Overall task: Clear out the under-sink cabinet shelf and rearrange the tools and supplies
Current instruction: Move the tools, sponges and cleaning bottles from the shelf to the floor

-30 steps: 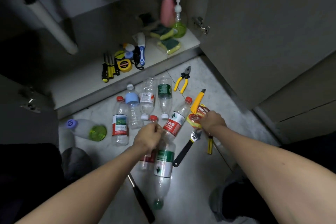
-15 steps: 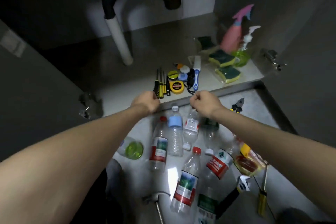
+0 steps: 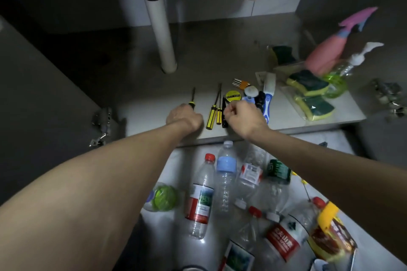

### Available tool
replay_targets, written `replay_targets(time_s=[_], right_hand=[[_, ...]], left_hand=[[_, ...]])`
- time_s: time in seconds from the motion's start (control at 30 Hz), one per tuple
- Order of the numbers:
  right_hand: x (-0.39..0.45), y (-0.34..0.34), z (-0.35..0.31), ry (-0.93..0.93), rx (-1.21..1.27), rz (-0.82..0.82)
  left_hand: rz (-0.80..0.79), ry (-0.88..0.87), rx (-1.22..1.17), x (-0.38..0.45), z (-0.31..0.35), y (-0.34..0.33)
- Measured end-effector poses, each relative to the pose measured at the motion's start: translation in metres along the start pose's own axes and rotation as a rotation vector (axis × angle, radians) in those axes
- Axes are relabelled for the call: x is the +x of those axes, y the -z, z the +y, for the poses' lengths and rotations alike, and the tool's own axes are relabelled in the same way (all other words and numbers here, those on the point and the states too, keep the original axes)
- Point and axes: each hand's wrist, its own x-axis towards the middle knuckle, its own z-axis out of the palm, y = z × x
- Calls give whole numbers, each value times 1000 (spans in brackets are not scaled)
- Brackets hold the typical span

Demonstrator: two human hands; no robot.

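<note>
**On the Cabinet Shelf: Screwdriver Separated from Tool Group**

On the cabinet shelf [image 3: 154,114], a screwdriver [image 3: 192,100] is gripped in the curled left hand [image 3: 181,116], apart from two yellow-handled screwdrivers [image 3: 214,112]. The right hand [image 3: 241,116] is fisted beside them; its contents cannot be determined. Plastic bottles [image 3: 224,182] are laid on the floor below.

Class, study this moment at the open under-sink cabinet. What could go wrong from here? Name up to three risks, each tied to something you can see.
1. The left hand holds a yellow-and-black screwdriver; its tip could scrape the grey shelf.
2. The right hand works beside two loose yellow-handled screwdrivers near the shelf's front edge; a nudge might roll them off.
3. Clear plastic bottles crowd the floor below, so anything that falls could scatter them.
</note>
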Motion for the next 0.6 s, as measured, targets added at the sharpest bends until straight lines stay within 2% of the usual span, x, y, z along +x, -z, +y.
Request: replay_targets(time_s=[0.17,0.33,0.43,0.53,0.6], right_hand=[[18,-26,-25,99,-319,22],[31,-41,-47,28,-392,45],[36,-46,-57,-99,-254,14],[37,-44,-61,-272,78,37],[28,-35,-64,-277,224,53]], left_hand=[[67,222,-201,4,-48,6],[108,260,-185,-8,-76,9],[114,282,-163,-13,-85,10],[157,285,-135,-20,-86,14],[191,284,-171,-26,-82,17]])
